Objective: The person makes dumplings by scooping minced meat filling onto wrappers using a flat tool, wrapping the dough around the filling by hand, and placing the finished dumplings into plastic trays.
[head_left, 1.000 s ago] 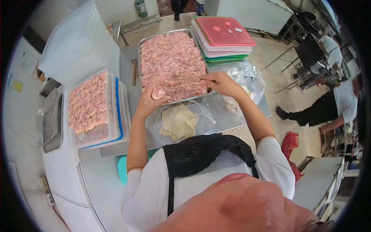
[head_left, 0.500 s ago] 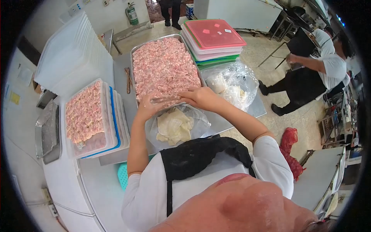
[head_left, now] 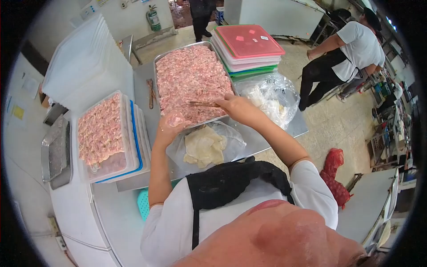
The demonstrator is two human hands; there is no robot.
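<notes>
1. Steel tray, head view: full of pink ground meat, on table in front of wearer.
2. R hand: pinching thin flat spatula, tip over meat nr tray's near edge.
3. L hand: cupped, w/ pinkish lump, nr tray's near L corner.
4. Pale dough-like sheets on plastic, btwn forearms.
5. Prob. best: spatula low/flat, small even amts, L palm steady & close.

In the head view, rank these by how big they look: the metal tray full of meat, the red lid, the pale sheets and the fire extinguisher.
1. Metal tray
2. Red lid
3. Pale sheets
4. Fire extinguisher, though it stands farthest away, which shrinks it.
</notes>
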